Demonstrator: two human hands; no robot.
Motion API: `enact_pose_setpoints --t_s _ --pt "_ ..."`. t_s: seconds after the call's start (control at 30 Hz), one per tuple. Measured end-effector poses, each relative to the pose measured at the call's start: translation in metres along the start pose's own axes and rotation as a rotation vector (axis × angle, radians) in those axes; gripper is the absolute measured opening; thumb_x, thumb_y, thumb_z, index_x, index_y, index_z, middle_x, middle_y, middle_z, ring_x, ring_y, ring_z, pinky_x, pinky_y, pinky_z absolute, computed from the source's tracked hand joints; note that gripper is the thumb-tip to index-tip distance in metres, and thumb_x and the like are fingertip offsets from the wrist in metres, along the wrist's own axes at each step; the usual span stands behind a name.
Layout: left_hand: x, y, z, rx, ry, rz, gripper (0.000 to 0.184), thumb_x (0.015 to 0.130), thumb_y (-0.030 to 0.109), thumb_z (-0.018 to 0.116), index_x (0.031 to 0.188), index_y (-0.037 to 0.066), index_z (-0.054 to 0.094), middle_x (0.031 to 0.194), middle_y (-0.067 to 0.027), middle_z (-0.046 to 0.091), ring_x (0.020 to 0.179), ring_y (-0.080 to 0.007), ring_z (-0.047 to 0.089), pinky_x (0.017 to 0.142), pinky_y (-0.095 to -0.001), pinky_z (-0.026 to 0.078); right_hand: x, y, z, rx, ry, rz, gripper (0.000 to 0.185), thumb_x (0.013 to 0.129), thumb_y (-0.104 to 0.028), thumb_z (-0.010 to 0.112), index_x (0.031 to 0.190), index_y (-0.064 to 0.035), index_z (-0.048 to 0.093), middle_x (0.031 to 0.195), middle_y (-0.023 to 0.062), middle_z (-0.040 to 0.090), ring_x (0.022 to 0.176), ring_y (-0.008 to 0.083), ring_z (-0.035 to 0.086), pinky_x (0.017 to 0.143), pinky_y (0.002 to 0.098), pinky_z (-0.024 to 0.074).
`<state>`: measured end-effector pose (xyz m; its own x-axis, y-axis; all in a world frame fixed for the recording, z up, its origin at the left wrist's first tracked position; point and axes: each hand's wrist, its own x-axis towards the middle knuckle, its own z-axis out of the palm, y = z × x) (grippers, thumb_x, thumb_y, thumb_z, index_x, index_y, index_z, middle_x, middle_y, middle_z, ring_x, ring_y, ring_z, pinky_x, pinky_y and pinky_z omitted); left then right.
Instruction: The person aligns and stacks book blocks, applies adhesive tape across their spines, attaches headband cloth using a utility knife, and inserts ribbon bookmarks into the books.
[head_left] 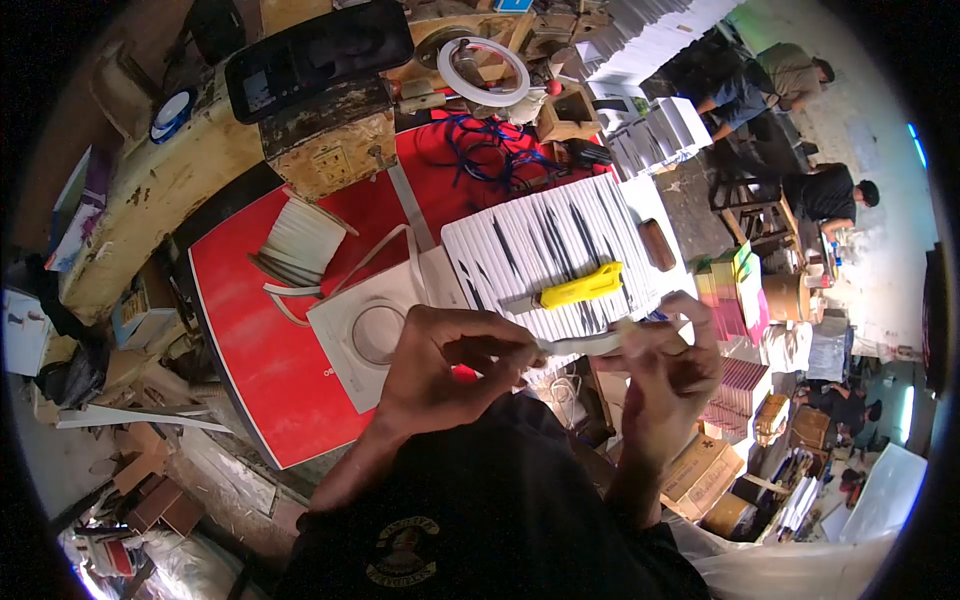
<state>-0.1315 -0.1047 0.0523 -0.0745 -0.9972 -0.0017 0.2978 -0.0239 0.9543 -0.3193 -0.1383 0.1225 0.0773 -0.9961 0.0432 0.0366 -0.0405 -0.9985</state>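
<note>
Left hand (440, 365) and right hand (668, 385) are closed on a narrow pale strip (585, 345), judged light and flexible, best pinched near its ends.

Past cluttered benches, a pale wall (870, 140) meets bright strip lights (917, 145), possibly tubes, above stacked boxes (703, 475).

Narrow white strip (585, 345), nearly level, near yellow cutter (582, 287)
</note>
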Motion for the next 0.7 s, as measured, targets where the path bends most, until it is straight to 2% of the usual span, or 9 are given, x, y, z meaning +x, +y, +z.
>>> enact_pose_setpoints --t_s 0.13,0.23,0.33,0.37,0.43,0.47,0.53,0.63,0.7 --pt "0.005 -0.021 -0.015 0.391 0.180 0.087 0.011 0.076 -0.003 0.073 0.086 -0.006 0.070 0.071 -0.0146 0.071 0.073 -0.0234 0.075 0.063 -0.0310 0.061 0.006 0.002 -0.032 0.245 0.175 -0.211 0.040 0.084 0.004 0.066 0.121 0.0044 0.050 0.094 0.0174 0.070 0.082 0.0231 0.072 0.063 0.0310 0.0638" --pt "0.003 -0.027 -0.037 1.019 0.112 -0.141 0.009 0.077 0.008 0.071 0.082 0.001 0.068 0.078 -0.0161 0.071 0.071 -0.0273 0.072 0.071 -0.0388 0.057 0.005 0.010 -0.075 0.315 0.333 -0.314 0.042 0.093 0.000 0.058 0.133 0.0031 0.048 0.117 0.0188 0.065 0.100 0.0216 0.067 0.080 0.0302 0.0610" --pt "-0.019 -0.052 -0.052 1.302 0.310 0.077 0.028 0.074 -0.001 0.068 0.101 -0.003 0.061 0.096 -0.0204 0.067 0.089 -0.0374 0.067 0.073 -0.0480 0.053 0.006 0.003 -0.089 0.327 0.317 -0.335 0.044 0.100 -0.006 0.051 0.141 0.0057 0.043 0.133 0.0181 0.059 0.110 0.0207 0.063 0.089 0.0364 0.0592" --pt "-0.024 -0.046 -0.049 1.170 0.335 -0.053 0.054 0.073 -0.006 0.066 0.125 0.000 0.053 0.117 -0.0244 0.060 0.105 -0.0384 0.062 0.075 -0.0481 0.054 0.005 0.004 -0.088 0.325 0.332 -0.331 0.045 0.098 -0.006 0.052 0.140 0.0050 0.043 0.133 0.0183 0.058 0.111 0.0203 0.062 0.085 0.0370 0.0605" --pt "-0.015 0.025 -0.025 0.740 0.324 0.108 0.061 0.073 -0.008 0.066 0.131 0.002 0.052 0.118 -0.0238 0.058 0.099 -0.0358 0.064 0.077 -0.0449 0.056 0.002 -0.004 -0.061 0.327 0.348 -0.330 0.045 0.097 -0.006 0.053 0.140 0.0044 0.043 0.133 0.0185 0.057 0.112 0.0200 0.061 0.082 0.0375 0.0618" --pt "-0.018 0.048 -0.018 0.680 0.206 0.314 0.063 0.073 -0.006 0.069 0.133 0.003 0.052 0.120 -0.0210 0.058 0.095 -0.0308 0.064 0.076 -0.0393 0.058 0.002 -0.007 -0.044 0.282 0.260 -0.325 0.043 0.093 -0.006 0.056 0.133 0.0039 0.045 0.120 0.0187 0.061 0.105 0.0222 0.064 0.076 0.0361 0.0634" --pt "-0.025 0.066 0.008 0.417 0.107 0.348 0.070 0.075 0.007 0.081 0.138 0.005 0.051 0.122 -0.0170 0.059 0.092 -0.0223 0.066 0.072 -0.0327 0.059 0.002 -0.018 -0.004 0.333 0.081 -0.288 0.035 0.086 0.002 0.060 0.118 0.0036 0.048 0.098 0.0183 0.065 0.091 0.0240 0.069 0.068 0.0347 0.0659" --pt "-0.016 0.041 0.017 0.594 0.183 0.528 0.047 0.080 0.004 0.078 0.124 0.003 0.064 0.108 -0.0143 0.067 0.084 -0.0222 0.072 0.068 -0.0328 0.061 -0.006 -0.024 0.034 0.252 -0.068 -0.264 0.030 0.085 0.010 0.060 0.112 0.0040 0.049 0.097 0.0199 0.066 0.089 0.0233 0.069 0.073 0.0352 0.0641" --pt "-0.018 0.037 0.013 0.636 0.199 0.536 0.040 0.080 0.003 0.078 0.119 0.003 0.067 0.103 -0.0137 0.069 0.083 -0.0221 0.072 0.068 -0.0332 0.061 -0.010 -0.030 0.038 -0.002 -0.214 -0.230 0.033 0.089 -0.011 0.071 0.111 0.0034 0.051 0.100 0.0217 0.067 0.090 0.0260 0.069 0.075 0.0370 0.0610"
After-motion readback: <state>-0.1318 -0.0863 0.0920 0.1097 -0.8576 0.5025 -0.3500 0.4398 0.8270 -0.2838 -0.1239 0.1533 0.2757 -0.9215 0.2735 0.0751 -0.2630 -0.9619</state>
